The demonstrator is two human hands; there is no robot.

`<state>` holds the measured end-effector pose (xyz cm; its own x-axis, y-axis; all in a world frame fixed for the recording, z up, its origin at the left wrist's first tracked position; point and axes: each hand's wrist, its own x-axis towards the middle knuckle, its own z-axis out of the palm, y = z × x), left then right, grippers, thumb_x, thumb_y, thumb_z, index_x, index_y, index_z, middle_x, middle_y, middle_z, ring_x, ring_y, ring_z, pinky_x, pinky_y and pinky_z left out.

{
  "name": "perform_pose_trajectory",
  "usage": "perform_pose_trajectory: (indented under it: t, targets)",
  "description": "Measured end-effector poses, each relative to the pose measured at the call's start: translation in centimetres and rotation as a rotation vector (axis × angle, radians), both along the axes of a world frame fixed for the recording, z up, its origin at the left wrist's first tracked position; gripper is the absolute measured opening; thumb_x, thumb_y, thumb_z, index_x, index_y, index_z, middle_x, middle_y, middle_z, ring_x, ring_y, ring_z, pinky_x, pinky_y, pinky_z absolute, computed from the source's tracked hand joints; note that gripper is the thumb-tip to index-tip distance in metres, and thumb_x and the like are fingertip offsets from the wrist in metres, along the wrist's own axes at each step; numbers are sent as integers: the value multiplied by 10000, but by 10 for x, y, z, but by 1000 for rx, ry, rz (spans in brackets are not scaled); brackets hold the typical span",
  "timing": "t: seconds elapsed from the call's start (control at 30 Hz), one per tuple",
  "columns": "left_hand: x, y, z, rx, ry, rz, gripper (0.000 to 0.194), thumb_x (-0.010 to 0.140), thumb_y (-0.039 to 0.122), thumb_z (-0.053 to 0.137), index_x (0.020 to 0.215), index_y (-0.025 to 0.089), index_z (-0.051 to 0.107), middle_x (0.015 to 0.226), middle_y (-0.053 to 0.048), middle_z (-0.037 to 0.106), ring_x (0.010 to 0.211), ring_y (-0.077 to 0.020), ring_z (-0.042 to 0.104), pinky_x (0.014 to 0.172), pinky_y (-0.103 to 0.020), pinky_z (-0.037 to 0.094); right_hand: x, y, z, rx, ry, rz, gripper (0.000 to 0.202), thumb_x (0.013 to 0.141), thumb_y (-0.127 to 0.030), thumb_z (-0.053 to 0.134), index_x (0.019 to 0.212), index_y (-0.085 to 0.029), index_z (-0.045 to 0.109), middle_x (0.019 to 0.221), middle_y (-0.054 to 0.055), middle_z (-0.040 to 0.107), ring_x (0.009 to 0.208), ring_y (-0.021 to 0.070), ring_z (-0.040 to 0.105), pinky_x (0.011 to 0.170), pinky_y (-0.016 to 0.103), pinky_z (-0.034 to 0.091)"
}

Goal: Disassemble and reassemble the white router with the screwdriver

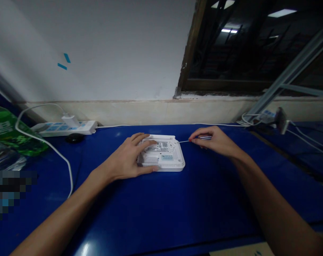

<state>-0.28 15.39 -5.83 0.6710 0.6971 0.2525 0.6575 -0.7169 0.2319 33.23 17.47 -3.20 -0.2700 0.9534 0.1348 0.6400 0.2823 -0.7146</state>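
A white router [174, 156] lies on the blue tabletop with its vented, labelled underside facing up. My left hand [128, 156] grips it from the left side, fingers over the far part and thumb along the near edge, covering its left end. To the right, my right hand [217, 141] is closed around the handle of a screwdriver [204, 137]. Its thin metal shaft runs nearly level towards the router's far right corner. Whether the tip touches the casing or a screw there, I cannot tell.
At the back left stands a white power strip [90, 127] with a plugged-in charger [70, 121] and a looping white cable [53, 146]. A black mouse-like object [74, 138] and a green plastic bag [17, 131] are nearby. Cables and a metal frame [278, 81] stand at the right.
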Motion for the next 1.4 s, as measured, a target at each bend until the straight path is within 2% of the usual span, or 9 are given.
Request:
perform_pose_trajectory:
  t: [0.13,0.43,0.63,0.77,0.97,1.07,1.27,1.33,1.4]
  targets:
    - [19,-6,-5,89,64,29,776,854,761,516,1450,267,472,1558,-125,373,1453,-387,264,1173,-588,227,-10,3,9,63,-111,46,159,777,-246,646,847,-216,785,882,33,767,801,192,692,756,308,526]
    - [24,-8,-21,96,74,46,762,906,753,421,1523,310,365,1604,-115,287,1455,-372,281,1194,-578,177,-79,30,51,143,-731,318,126,711,-155,633,713,-193,754,718,62,731,664,200,661,650,304,460]
    - [28,-14,-22,99,65,94,774,900,772,390,1511,296,389,1572,-137,336,1434,-383,312,1181,-598,191,-102,26,39,400,-826,82,391,892,-115,440,1235,-175,620,1056,163,703,866,257,677,732,344,448]
    - [30,-14,-11,65,96,104,779,879,765,439,1504,301,397,1534,-142,386,1401,-398,352,1164,-608,215,-99,19,30,461,-736,-43,390,914,-113,455,1282,-179,570,1128,161,663,902,250,675,771,339,457]
    - [38,9,22,-81,224,74,1085,635,835,664,1495,216,428,1423,-219,496,1270,-474,479,1043,-661,367,-94,24,28,358,-707,17,267,983,-302,482,1000,-166,712,898,147,728,871,266,698,759,331,476]
    - [47,23,34,-176,313,55,1136,532,763,781,1482,238,443,1361,-203,550,1201,-464,542,959,-626,459,-90,26,28,364,-647,130,287,975,-212,462,1175,-196,667,1031,125,727,991,247,677,839,316,478]
    - [55,28,42,-219,402,78,1160,517,710,816,1495,226,420,1377,-191,531,1242,-452,501,971,-572,466,-72,25,32,301,-484,327,664,864,-84,494,1489,-277,380,1210,100,635,1075,210,626,902,299,480]
    - [54,26,43,-239,417,72,1160,547,712,794,1512,210,391,1390,-194,517,1260,-447,486,987,-539,462,-72,24,34,307,-494,315,630,854,-92,514,1456,-262,434,1185,97,653,1055,210,633,890,297,476]
    - [52,24,45,-262,429,71,1153,578,721,764,1525,200,365,1421,-195,490,1282,-443,466,998,-509,458,-76,24,35,315,-571,200,416,906,-182,521,1316,-205,585,1085,119,697,985,234,657,845,322,478]
